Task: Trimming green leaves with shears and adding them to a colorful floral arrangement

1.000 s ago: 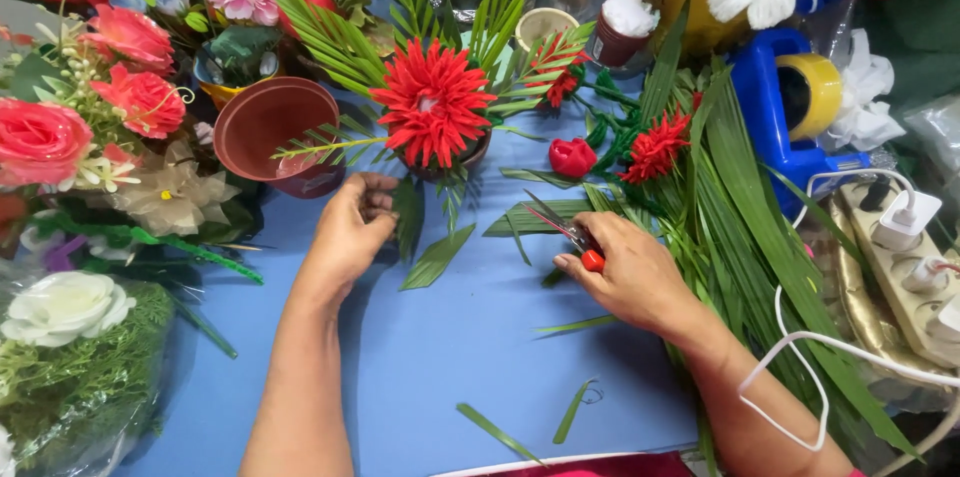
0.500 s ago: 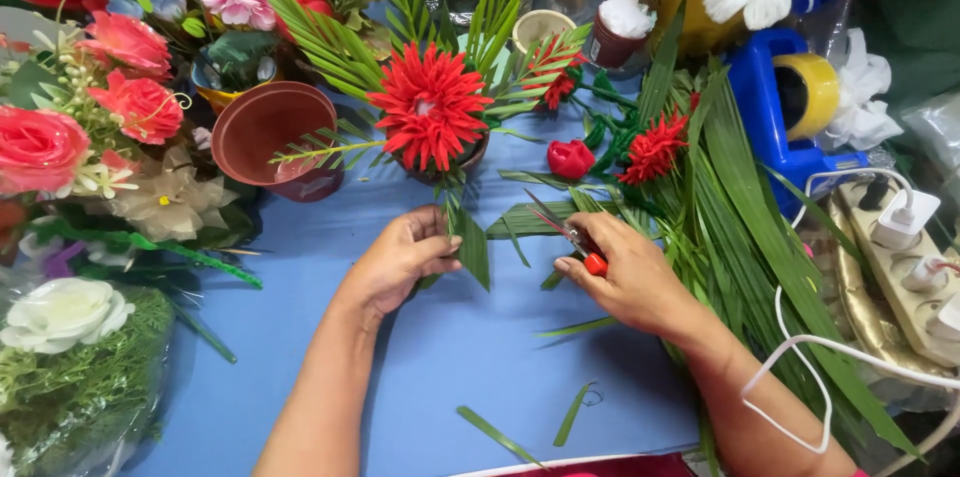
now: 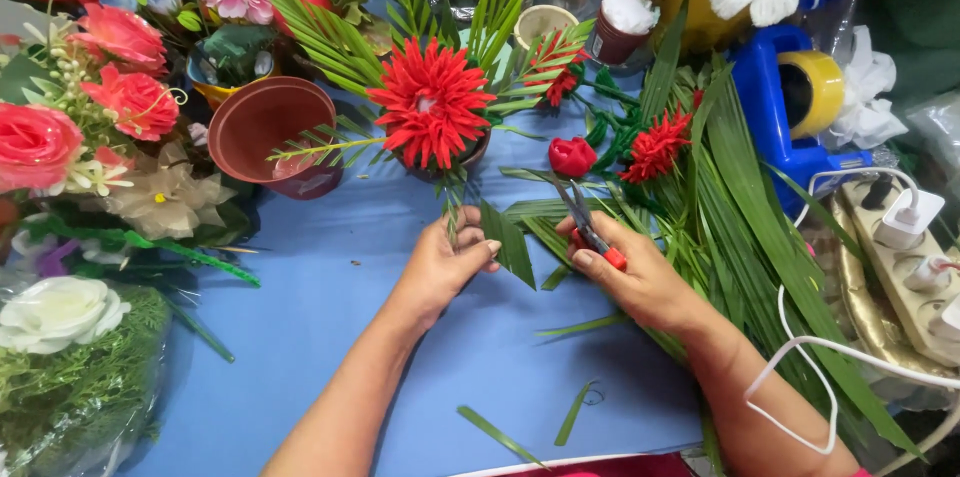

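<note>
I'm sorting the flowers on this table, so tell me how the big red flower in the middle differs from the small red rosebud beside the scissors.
The big red flower is fully open with many thin, spiky petals; the red rosebud is closed and rounded. The flower is much larger than the rosebud. The flower stands in an arrangement with palm leaves, whose stem the left hand holds; the rosebud lies on the blue table, near the scissors in the right hand. Both are bright red.
</note>
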